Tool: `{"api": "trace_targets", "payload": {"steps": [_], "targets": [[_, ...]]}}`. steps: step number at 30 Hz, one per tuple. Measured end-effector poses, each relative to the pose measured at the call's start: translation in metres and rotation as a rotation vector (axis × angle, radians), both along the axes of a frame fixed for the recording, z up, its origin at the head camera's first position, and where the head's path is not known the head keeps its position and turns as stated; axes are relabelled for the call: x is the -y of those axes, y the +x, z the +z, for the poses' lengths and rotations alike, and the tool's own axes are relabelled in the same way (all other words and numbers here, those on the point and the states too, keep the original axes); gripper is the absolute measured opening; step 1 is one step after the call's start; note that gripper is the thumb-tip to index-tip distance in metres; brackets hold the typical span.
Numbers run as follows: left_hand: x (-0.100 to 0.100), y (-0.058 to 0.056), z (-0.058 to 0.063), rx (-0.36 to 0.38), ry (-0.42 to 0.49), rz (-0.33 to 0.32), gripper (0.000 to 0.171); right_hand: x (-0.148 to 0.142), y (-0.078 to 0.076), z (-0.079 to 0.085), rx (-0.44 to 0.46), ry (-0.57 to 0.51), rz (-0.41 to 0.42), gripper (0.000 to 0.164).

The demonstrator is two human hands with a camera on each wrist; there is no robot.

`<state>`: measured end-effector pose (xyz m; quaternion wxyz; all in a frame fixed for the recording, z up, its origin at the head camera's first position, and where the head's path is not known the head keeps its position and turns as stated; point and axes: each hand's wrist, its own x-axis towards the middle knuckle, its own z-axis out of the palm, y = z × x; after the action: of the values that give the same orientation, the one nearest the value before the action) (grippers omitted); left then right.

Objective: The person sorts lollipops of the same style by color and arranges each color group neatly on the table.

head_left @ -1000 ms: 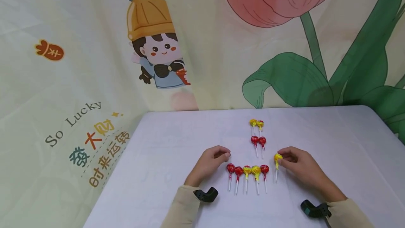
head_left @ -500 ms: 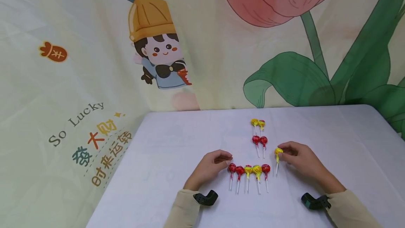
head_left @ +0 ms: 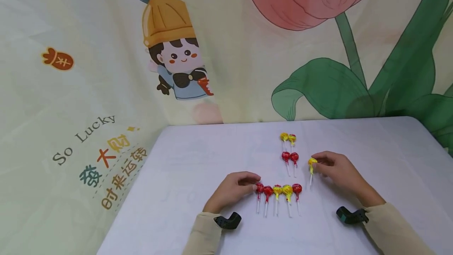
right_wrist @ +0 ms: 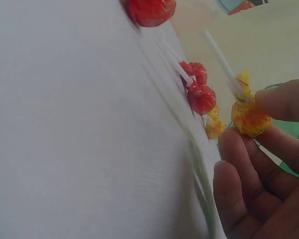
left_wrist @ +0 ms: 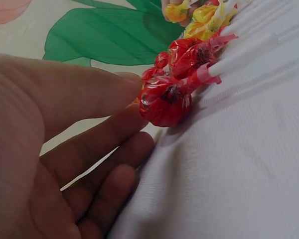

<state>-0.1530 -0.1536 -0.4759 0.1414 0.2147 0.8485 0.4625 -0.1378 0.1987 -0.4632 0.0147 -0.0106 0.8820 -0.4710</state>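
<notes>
My right hand (head_left: 334,165) pinches a yellow lollipop (head_left: 312,161) by its wrapped head, the stick pointing down toward me in the head view. In the right wrist view that lollipop (right_wrist: 251,119) sits between thumb and fingertips, apart from the table. At the left end of a row, my left hand (head_left: 235,188) has thumb and forefinger on the head of a red lollipop (left_wrist: 165,102), pinching it. Beside it the row runs on with another red lollipop (head_left: 267,191), two yellow ones (head_left: 287,191) and a red one (head_left: 297,189), sticks toward me.
Farther back on the white table (head_left: 212,148) lie two red lollipops (head_left: 294,157) side by side, with two yellow lollipops (head_left: 284,137) behind them. A printed cloth backdrop (head_left: 240,70) rises at the table's far edge. Each wrist wears a black camera (head_left: 228,221).
My right hand has carried the yellow lollipop away from me, to beside the back red pair. My left hand has come down and closer, its fingertips reaching the row's leftmost red lollipop.
</notes>
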Motion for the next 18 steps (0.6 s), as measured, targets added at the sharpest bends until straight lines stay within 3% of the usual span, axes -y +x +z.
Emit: {"api": "trace_targets", "payload": {"steps": [18], "targets": [[0.001, 0.002, -0.003, -0.062, -0.018, 0.001, 0.024, -0.006, -0.031, -0.001, 0.071, -0.100, -0.022, 0.053]]}}
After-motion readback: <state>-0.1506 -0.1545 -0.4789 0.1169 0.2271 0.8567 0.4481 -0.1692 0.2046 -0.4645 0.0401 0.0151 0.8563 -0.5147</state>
